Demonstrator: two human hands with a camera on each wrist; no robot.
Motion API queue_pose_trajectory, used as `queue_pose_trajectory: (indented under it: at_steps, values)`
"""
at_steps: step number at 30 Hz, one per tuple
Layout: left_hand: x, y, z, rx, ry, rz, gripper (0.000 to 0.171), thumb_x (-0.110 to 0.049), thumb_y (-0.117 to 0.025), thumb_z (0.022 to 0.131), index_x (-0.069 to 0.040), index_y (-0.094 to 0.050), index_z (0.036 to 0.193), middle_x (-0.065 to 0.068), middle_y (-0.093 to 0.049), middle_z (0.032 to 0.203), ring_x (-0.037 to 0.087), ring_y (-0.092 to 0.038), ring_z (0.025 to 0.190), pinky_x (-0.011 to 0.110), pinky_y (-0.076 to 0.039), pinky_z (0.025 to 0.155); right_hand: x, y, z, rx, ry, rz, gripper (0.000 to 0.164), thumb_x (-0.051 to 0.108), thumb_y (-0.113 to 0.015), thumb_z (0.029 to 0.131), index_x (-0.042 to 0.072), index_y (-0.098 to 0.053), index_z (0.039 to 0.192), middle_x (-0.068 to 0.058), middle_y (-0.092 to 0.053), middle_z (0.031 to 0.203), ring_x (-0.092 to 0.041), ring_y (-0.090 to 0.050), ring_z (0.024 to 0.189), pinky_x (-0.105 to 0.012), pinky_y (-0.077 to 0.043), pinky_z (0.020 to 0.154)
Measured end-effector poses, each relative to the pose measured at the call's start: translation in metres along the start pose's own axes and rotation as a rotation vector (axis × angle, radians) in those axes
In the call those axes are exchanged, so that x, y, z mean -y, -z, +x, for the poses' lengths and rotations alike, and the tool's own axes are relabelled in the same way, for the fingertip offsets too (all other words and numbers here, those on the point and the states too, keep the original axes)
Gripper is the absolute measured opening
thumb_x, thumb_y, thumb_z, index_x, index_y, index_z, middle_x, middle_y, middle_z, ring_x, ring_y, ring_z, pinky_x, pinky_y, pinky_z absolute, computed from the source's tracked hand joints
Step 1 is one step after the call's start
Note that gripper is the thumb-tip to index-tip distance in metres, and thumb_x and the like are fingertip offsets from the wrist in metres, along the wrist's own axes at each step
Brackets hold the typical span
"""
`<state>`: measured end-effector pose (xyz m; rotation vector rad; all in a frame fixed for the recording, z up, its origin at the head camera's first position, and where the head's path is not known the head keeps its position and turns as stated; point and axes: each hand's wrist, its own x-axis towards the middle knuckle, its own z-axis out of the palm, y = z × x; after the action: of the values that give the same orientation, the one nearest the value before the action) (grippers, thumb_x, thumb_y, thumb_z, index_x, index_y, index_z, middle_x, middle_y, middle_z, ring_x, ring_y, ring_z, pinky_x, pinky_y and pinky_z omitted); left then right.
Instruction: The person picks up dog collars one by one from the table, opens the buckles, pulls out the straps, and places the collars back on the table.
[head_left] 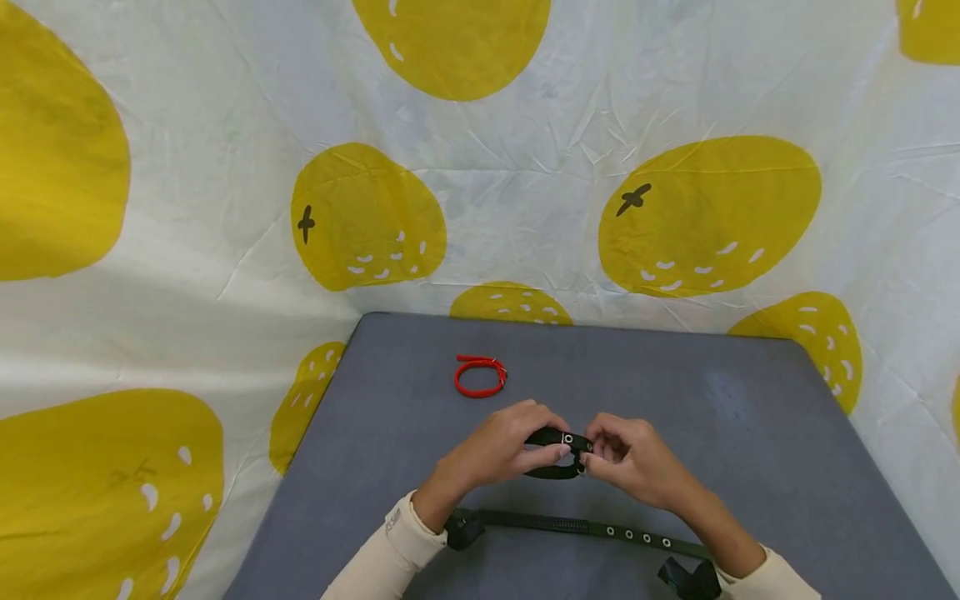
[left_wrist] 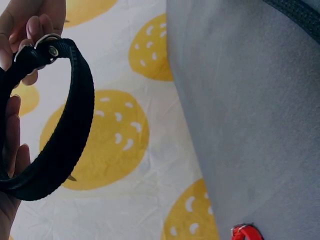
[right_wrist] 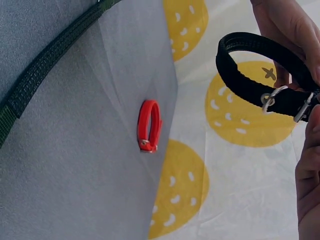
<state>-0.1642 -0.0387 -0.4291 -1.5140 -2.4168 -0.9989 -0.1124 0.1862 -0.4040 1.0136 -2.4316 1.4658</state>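
Note:
A black dog collar (head_left: 553,472), curled into a loop, is held up above the table between both hands. My left hand (head_left: 495,446) grips one side of the loop, with the thumb along the band. At the buckle end, my right hand (head_left: 641,458) pinches the collar between thumb and fingers. The right wrist view shows a metal buckle (right_wrist: 305,106) and a metal ring (right_wrist: 273,98) on the band. From the left wrist, the wide outer face of the black collar (left_wrist: 82,115) is visible. Fingers partly cover the fastening.
A red collar (head_left: 480,392), buckled into a loop, lies on the grey table (head_left: 405,375) beyond the hands. A dark green strap (head_left: 540,522) with several metal eyelets stretches across the table beneath the forearms. A white cloth (head_left: 517,225) with yellow fruit shapes hangs behind.

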Motion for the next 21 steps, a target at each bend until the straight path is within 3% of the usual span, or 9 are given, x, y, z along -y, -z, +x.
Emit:
queue_pose_trajectory:
  at_steps: [8,16,21]
  values:
    - [0.004,-0.001,-0.003,-0.019,0.026,-0.039,0.022,-0.035,-0.057,0.095,-0.021,-0.063,0.110,-0.015,-0.057,0.096,-0.001,-0.045,0.082,0.010,-0.038,0.068,-0.004,-0.003,-0.003,-0.054,0.019,0.059,0.028,-0.016,-0.062,0.077,0.010,-0.057,0.085,0.003,-0.052,0.065,-0.007,-0.044,0.048,-0.018,-0.039,0.042]
    - [0.002,0.003,-0.003,-0.023,-0.058,0.045,0.018,-0.030,-0.059,0.095,-0.018,-0.062,0.108,-0.012,-0.058,0.094,0.001,-0.045,0.082,0.010,-0.037,0.070,-0.030,-0.006,-0.008,-0.053,0.056,0.016,0.029,-0.010,-0.070,0.077,0.012,-0.064,0.096,0.007,-0.045,0.058,0.001,-0.035,0.045,-0.015,-0.034,0.041]
    - [-0.001,0.004,-0.004,0.001,-0.056,0.073,0.020,-0.031,-0.057,0.095,-0.017,-0.062,0.109,-0.011,-0.058,0.095,0.001,-0.044,0.083,0.009,-0.036,0.073,-0.010,-0.004,-0.002,-0.045,0.053,-0.023,0.026,-0.009,-0.072,0.076,0.008,-0.068,0.094,0.006,-0.048,0.057,0.002,-0.036,0.046,-0.015,-0.035,0.042]
